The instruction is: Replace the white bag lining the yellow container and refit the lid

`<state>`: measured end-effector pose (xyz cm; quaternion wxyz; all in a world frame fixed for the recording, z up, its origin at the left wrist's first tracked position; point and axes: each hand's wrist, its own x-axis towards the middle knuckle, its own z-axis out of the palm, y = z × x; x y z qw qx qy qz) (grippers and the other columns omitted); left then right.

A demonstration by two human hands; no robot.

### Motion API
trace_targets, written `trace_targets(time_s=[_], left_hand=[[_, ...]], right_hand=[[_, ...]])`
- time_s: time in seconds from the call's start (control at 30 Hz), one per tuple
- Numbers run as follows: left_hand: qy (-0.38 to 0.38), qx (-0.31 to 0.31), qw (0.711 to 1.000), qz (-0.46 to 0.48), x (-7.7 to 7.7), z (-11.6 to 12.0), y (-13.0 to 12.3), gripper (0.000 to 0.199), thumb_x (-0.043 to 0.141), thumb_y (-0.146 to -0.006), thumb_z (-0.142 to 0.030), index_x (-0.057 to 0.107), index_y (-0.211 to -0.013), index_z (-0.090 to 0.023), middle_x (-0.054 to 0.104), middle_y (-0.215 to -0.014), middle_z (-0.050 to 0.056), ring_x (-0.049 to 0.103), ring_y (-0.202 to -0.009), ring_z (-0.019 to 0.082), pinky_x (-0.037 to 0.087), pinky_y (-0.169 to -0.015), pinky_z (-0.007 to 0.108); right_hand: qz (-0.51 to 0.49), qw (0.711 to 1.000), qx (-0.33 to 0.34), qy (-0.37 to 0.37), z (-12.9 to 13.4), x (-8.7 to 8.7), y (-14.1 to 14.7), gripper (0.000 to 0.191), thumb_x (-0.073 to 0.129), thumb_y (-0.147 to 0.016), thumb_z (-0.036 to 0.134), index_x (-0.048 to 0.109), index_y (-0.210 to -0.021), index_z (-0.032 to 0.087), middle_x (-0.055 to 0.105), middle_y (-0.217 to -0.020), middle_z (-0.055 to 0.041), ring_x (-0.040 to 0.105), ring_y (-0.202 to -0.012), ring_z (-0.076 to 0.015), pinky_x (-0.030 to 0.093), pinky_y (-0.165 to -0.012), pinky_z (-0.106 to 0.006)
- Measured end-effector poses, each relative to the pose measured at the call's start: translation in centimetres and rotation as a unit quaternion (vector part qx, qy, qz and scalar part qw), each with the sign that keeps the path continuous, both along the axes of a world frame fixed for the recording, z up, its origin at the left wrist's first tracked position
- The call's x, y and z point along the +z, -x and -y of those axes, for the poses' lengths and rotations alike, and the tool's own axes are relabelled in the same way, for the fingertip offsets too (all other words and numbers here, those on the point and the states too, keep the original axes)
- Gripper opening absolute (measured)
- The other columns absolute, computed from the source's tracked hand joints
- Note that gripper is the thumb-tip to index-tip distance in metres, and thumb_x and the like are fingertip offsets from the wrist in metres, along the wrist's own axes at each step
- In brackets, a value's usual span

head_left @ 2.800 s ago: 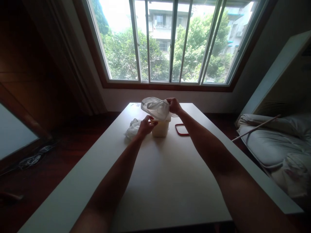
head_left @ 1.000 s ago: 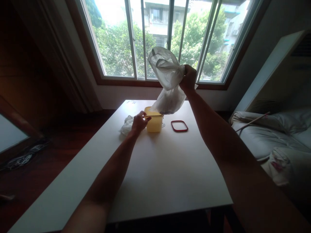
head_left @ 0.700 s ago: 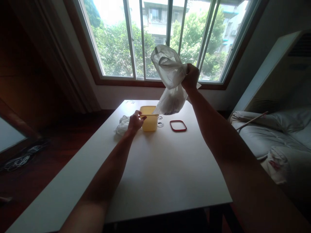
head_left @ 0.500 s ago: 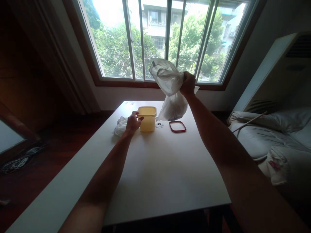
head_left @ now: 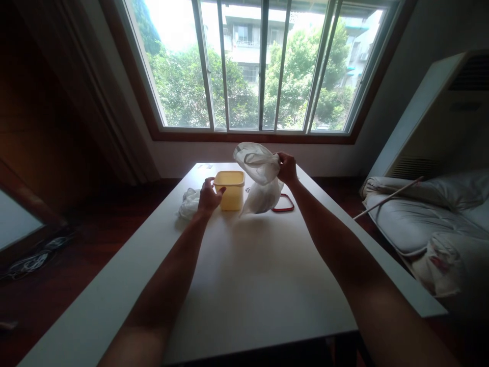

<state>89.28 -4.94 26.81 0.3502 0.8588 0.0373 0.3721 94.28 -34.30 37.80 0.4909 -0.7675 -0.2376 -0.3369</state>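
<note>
My left hand (head_left: 209, 197) grips the left side of a yellow square container (head_left: 232, 198), which stands upright with its top uncovered on the white table (head_left: 263, 275). Pinched at its gathered neck, a white plastic bag (head_left: 262, 178) hangs from my right hand (head_left: 287, 167), just right of the container and low over the table. What the bag holds cannot be made out. Behind the bag, partly covered by it, lies a red-rimmed square lid (head_left: 284, 204). Another crumpled white bag (head_left: 189, 204) rests left of the container, beside my left hand.
Beyond the table's far edge is a window (head_left: 248, 76). To the right are a cushioned seat (head_left: 412, 214) with a thin stick (head_left: 385, 200) on it, and a tall pale appliance (head_left: 424, 117). Cables (head_left: 34, 260) lie on the floor at the left.
My right hand has come down with the white bag, from in front of the window to low over the table. My left hand keeps its place at the container.
</note>
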Motion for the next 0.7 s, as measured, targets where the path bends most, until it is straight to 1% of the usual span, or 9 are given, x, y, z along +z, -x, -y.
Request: trace_targets(time_s=[0.1, 0.17, 0.23, 0.33, 0.4, 0.47, 0.53, 0.57, 0.7], left_hand=[[-0.056, 0.028, 0.997, 0.045, 1.7, 1.1, 1.2, 0.055, 0.073, -0.08, -0.029, 0.051, -0.128, -0.015, 0.056, -0.136, 0.02, 0.053, -0.13, 0.033, 0.045, -0.107, 0.045], [-0.076, 0.033, 0.994, 0.069, 3.1, 2.6, 2.3, 0.048, 0.067, -0.086, -0.031, 0.051, -0.129, -0.017, 0.054, -0.141, 0.018, 0.047, -0.136, 0.032, 0.039, -0.111, 0.048], [-0.067, 0.001, 0.994, 0.083, 4.3, 4.2, 3.2, 0.043, 0.058, -0.093, -0.036, 0.051, -0.132, -0.017, 0.057, -0.139, 0.016, 0.053, -0.131, 0.03, 0.038, -0.111, 0.047], [0.005, -0.079, 0.995, 0.059, 5.2, 6.3, 3.9, 0.045, 0.045, -0.1, -0.041, 0.048, -0.137, -0.015, 0.06, -0.134, 0.016, 0.063, -0.114, 0.024, 0.047, -0.101, 0.039], [0.048, -0.117, 0.991, 0.031, 5.2, 7.0, 4.0, 0.054, 0.049, -0.098, -0.045, 0.045, -0.141, -0.013, 0.064, -0.128, 0.017, 0.066, -0.108, 0.023, 0.051, -0.094, 0.035], [0.068, -0.148, 0.987, 0.004, 4.9, 7.2, 4.0, 0.065, 0.062, -0.09, -0.049, 0.046, -0.14, -0.011, 0.069, -0.118, 0.015, 0.068, -0.102, 0.023, 0.052, -0.089, 0.032], [0.073, -0.169, 0.983, -0.026, 4.6, 7.1, 4.1, 0.065, 0.072, -0.081, -0.049, 0.055, -0.132, -0.012, 0.072, -0.108, 0.012, 0.069, -0.094, 0.022, 0.053, -0.082, 0.03], [0.07, -0.172, 0.982, -0.042, 4.6, 7.0, 4.3, 0.059, 0.074, -0.078, -0.049, 0.061, -0.123, -0.013, 0.074, -0.101, 0.01, 0.069, -0.089, 0.021, 0.053, -0.078, 0.029], [0.038, -0.162, 0.983, -0.073, 4.5, 6.6, 5.2, 0.032, 0.069, -0.08, -0.046, 0.069, -0.087, -0.015, 0.072, -0.078, 0.004, 0.064, -0.07, 0.017, 0.048, -0.065, 0.026]], right_hand=[[-0.02, 1.0, 0.012, -0.001, -0.1, -0.6, 0.4, 0.027, 0.057, -0.072, 0.021, 0.073, -0.092, 0.011, 0.074, -0.089, -0.0089, 0.065, -0.082, -0.0203, 0.05, -0.075, -0.03], [-0.033, 0.999, 0.016, 0.01, -0.2, -1.3, 0.7, 0.027, 0.057, -0.073, 0.021, 0.073, -0.093, 0.012, 0.074, -0.089, -0.008, 0.065, -0.082, -0.0199, 0.05, -0.075, -0.029], [-0.04, 0.999, 0.017, 0.027, -0.4, -2.2, 0.9, 0.026, 0.056, -0.073, 0.021, 0.073, -0.091, 0.013, 0.075, -0.089, -0.0074, 0.065, -0.081, -0.0198, 0.05, -0.076, -0.03], [-0.043, 0.998, 0.027, 0.047, -0.5, -3.9, 1.2, 0.025, 0.055, -0.075, 0.02, 0.074, -0.089, 0.014, 0.075, -0.09, -0.0076, 0.065, -0.083, -0.0201, 0.05, -0.078, -0.03], [-0.046, 0.996, 0.039, 0.065, -0.5, -5.2, 1.4, 0.025, 0.055, -0.075, 0.018, 0.074, -0.09, 0.014, 0.075, -0.093, -0.008, 0.066, -0.085, -0.0204, 0.05, -0.079, -0.031], [-0.055, 0.993, 0.052, 0.09, -0.5, -6.3, 1.6, 0.026, 0.054, -0.075, 0.016, 0.074, -0.092, 0.014, 0.075, -0.095, -0.0082, 0.066, -0.087, -0.0203, 0.051, -0.081, -0.031], [-0.065, 0.99, 0.057, 0.112, -0.6, -7.2, 2.0, 0.029, 0.054, -0.076, 0.014, 0.074, -0.095, 0.014, 0.075, -0.098, -0.0085, 0.067, -0.089, -0.0205, 0.052, -0.083, -0.032], [-0.069, 0.989, 0.06, 0.119, -0.7, -7.5, 2.2, 0.029, 0.054, -0.076, 0.013, 0.074, -0.097, 0.014, 0.075, -0.099, -0.0088, 0.068, -0.09, -0.0208, 0.052, -0.083, -0.032], [-0.087, 0.984, 0.088, 0.126, -1.0, -8.3, 3.1, 0.034, 0.059, -0.076, 0.013, 0.073, -0.107, 0.016, 0.074, -0.109, -0.0101, 0.068, -0.098, -0.0224, 0.054, -0.089, -0.035]])
